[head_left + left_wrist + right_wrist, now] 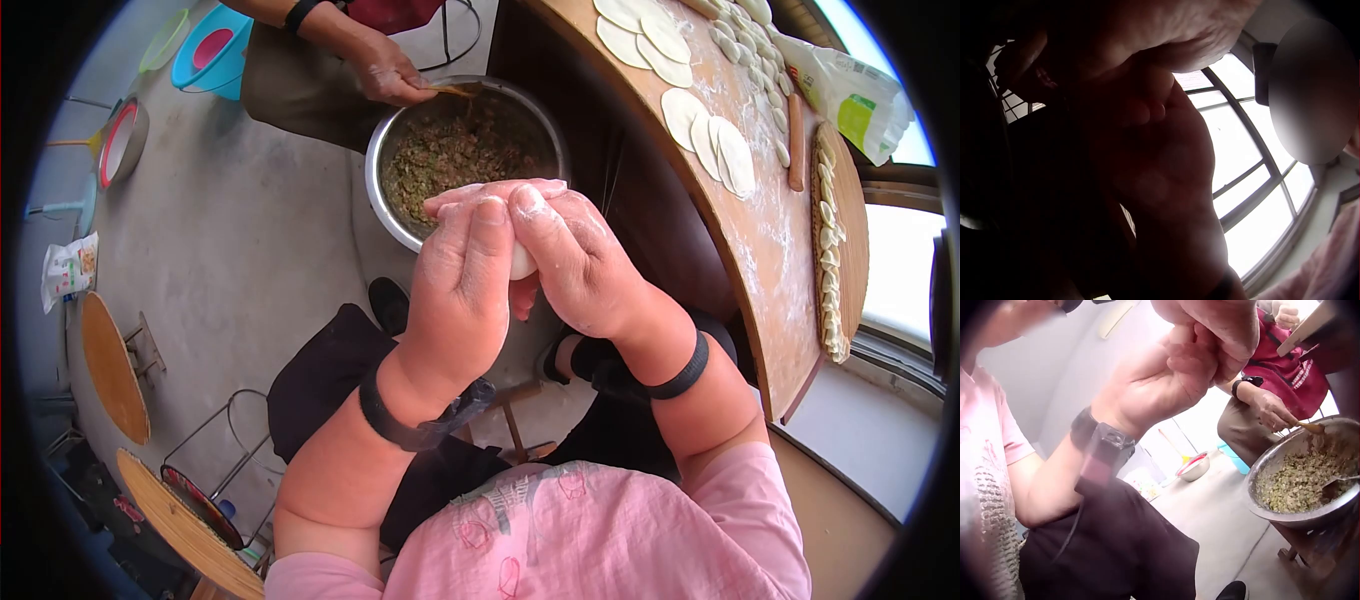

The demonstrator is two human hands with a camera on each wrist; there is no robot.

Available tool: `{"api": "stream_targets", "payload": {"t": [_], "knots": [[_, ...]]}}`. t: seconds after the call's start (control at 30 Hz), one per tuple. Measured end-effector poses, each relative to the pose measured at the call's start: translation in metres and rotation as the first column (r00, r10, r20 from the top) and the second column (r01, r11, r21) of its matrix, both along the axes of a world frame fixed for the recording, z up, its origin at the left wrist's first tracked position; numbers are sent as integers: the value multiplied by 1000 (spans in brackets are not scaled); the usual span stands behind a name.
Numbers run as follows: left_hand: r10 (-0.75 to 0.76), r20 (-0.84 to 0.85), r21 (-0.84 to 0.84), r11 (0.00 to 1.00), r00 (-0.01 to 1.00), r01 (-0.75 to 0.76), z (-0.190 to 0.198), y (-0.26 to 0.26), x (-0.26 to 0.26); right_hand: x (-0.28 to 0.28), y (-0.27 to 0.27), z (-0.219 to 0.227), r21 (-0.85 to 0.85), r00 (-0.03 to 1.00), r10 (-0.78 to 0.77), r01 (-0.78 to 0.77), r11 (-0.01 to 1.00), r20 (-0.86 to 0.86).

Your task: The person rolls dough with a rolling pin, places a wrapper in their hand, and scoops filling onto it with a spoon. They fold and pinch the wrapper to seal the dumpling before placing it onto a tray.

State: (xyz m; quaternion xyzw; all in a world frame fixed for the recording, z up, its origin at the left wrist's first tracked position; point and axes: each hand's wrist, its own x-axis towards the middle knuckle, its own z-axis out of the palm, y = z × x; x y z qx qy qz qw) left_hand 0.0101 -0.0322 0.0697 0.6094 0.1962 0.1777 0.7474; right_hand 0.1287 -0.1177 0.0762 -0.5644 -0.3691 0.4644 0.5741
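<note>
Both floury hands meet in front of the chest, over the near rim of the metal bowl. Between them the left hand (462, 262) and right hand (585, 268) pinch a dumpling (523, 262), thumbs side by side on top. Only a small white patch of its dough shows; the fingers hide the rest. In the right wrist view the left hand (1166, 384) presses against the other hand. The left wrist view is mostly dark. Green-flecked filling (455, 165) fills the bowl (382, 200) just beyond the hands.
Another person's hand (385, 75) holds a spatula-like tool (452, 90) in the bowl. On the floured table (765, 290) at right lie round wrappers (735, 160), dough pieces (740, 45), a rolling pin (796, 140) and a round board (850, 220) with a row of dumplings (828, 250). Stools (115, 370) stand left.
</note>
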Motion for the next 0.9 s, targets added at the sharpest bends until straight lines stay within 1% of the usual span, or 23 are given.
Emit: {"api": "stream_targets", "payload": {"t": [0.03, 0.1, 0.13, 0.2, 0.27, 0.37, 0.43, 0.53, 0.7, 0.77, 0.83, 0.87, 0.9], "knots": [[6, -18, 34, 999, 1000, -5, 1, -1, 0, -1, 0, 3, -2, 1000, -5, 5, 1000, 17], [77, -1, 233, 970, 997, -75, 6, -4, 3, -3, 5, -6, 204, 958, -114, 61, 977, 261], [104, 23, 321, 941, 994, -106, 2, -4, 4, -5, 13, -23, 408, 858, -253, 56, 911, 447], [151, 82, 476, 863, 985, -171, -13, 1, 5, -4, 15, -32, 556, 732, -366, -21, 831, 574], [143, 123, 550, 814, 982, -187, -26, 1, 0, -3, 9, -27, 489, 776, -266, -62, 870, 572], [75, 155, 570, 808, 985, -151, -12, -1, 0, -6, 7, -25, 457, 832, -240, -19, 889, 501], [46, 188, 576, 804, 981, -148, -11, 0, 3, -8, 3, -25, 399, 830, -219, -5, 917, 514], [58, 205, 557, 814, 977, -165, -13, -3, 4, -11, 2, -25, 389, 815, -244, 24, 921, 526], [62, 213, 502, 849, 975, -164, -19, -3, 3, -10, 3, -23, 391, 867, -225, 39, 920, 445], [51, 223, 526, 834, 974, -164, -26, 0, 2, -11, 4, -26, 401, 877, -241, 60, 914, 417], [47, 225, 562, 809, 973, -169, -34, 3, 3, -11, 4, -24, 412, 866, -256, 65, 909, 429], [50, 222, 573, 802, 974, -171, -34, 2, 3, -12, 3, -24, 417, 861, -264, 67, 906, 435], [62, 209, 567, 805, 976, -173, -24, -2, 3, -12, 3, -24, 428, 844, -283, 70, 901, 457]]}}
